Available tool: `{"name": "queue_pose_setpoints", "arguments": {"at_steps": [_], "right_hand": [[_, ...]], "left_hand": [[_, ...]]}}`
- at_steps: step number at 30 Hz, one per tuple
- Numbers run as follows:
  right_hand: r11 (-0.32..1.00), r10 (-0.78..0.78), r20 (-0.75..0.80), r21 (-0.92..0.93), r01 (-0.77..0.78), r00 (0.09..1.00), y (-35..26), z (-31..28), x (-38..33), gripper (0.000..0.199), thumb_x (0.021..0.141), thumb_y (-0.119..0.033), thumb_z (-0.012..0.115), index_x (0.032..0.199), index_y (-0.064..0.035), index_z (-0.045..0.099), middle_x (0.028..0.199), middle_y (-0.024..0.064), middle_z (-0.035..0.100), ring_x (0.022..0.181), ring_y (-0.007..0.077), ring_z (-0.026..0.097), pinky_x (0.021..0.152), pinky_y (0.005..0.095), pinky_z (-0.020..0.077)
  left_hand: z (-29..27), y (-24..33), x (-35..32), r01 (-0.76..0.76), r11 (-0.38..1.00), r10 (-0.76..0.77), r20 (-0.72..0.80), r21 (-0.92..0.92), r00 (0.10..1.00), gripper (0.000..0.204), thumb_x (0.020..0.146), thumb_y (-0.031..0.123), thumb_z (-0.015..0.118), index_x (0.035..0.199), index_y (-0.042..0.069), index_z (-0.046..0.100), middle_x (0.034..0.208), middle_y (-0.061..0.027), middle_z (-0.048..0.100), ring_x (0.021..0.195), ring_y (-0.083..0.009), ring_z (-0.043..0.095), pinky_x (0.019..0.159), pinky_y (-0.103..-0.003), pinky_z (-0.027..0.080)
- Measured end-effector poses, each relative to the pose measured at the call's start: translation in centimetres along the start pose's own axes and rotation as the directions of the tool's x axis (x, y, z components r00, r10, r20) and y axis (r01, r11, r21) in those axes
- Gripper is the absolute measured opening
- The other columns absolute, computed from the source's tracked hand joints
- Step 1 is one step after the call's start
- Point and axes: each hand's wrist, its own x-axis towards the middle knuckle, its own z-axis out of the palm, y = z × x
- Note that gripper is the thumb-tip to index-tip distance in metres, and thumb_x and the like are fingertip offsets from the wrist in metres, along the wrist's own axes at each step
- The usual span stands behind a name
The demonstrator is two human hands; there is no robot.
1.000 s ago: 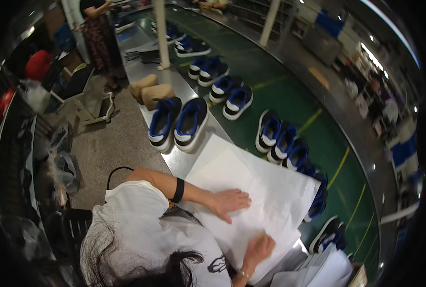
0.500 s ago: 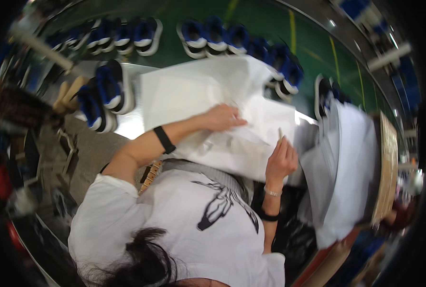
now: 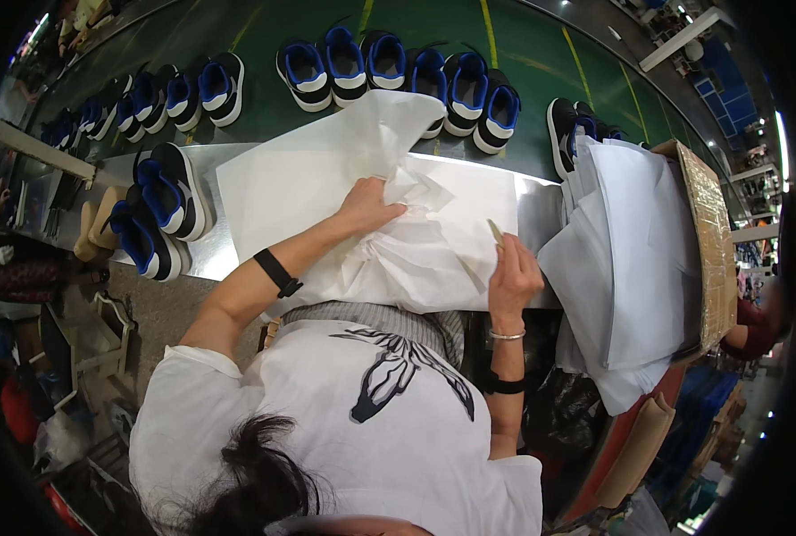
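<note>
White sheets of thin paper [image 3: 277,192] lie on the metal table in front of me, crumpled in the middle. My left hand [image 3: 368,207] is closed on a bunched part of the paper, and a loose flap stands up beyond it, over the edge of the green belt. To the right, my right hand [image 3: 516,277] pinches a small, flat, pale yellowish piece with a pointed tip [image 3: 495,232]; its kind is unclear. That hand is just above the right edge of the paper.
Black and blue shoes [image 3: 304,73] stand in rows along the green belt [image 3: 264,45]. A pair [image 3: 158,207] sits on the metal table [image 3: 208,255] at left, beside tan shoe-shaped forms [image 3: 103,219]. More white sheets [image 3: 625,259] hang from a cardboard box [image 3: 708,241] at right.
The paper is more bunched around my left hand, and its far flap has folded up. My right hand still holds the small piece. The view has shifted, and the shoes look sharper.
</note>
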Motion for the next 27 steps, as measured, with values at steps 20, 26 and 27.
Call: {"name": "queue_pose_setpoints", "arguments": {"at_steps": [20,26,27], "right_hand": [[0.801,0.047,0.075,0.593,-0.083,0.996,-4.9,3.6,-0.7,0.031,0.084,-0.006,0.062,0.113,0.0026,0.058,0.089,0.0100,0.066,0.084,0.0220,0.062,0.075,0.0333,0.0495],[0.787,0.304,0.254,0.476,-0.393,0.918,-1.2,2.7,0.7,0.051,0.074,-0.006,0.071,0.122,-0.0016,0.052,0.102,0.0133,0.061,0.087,0.0275,0.057,0.067,0.0330,0.0492],[0.998,-0.044,0.221,0.043,0.035,0.974,-1.2,2.9,1.1,0.059,0.072,-0.007,0.074,0.126,-0.0030,0.050,0.116,0.0144,0.057,0.099,0.0289,0.055,0.072,0.0343,0.0493]], "left_hand": [[-1.0,0.9,-0.9,0.186,0.949,-0.154,0.139,-0.256,0.978,0.063,0.068,0.044,0.078,0.100,-0.008,0.063,0.100,-0.0220,0.064,0.087,-0.0314,0.066,0.077,-0.038,0.053],[-5.1,-2.2,-1.3,0.155,0.086,-0.102,0.146,-0.984,0.984,0.046,0.085,0.027,0.068,0.120,0.002,0.054,0.113,-0.0077,0.061,0.091,-0.0228,0.065,0.088,-0.035,0.053],[-5.4,-2.5,-0.7,0.172,-0.363,-0.029,0.196,-0.916,0.980,0.040,0.089,0.022,0.064,0.123,0.004,0.052,0.114,-0.0051,0.061,0.092,-0.0212,0.065,0.090,-0.035,0.053]]}}
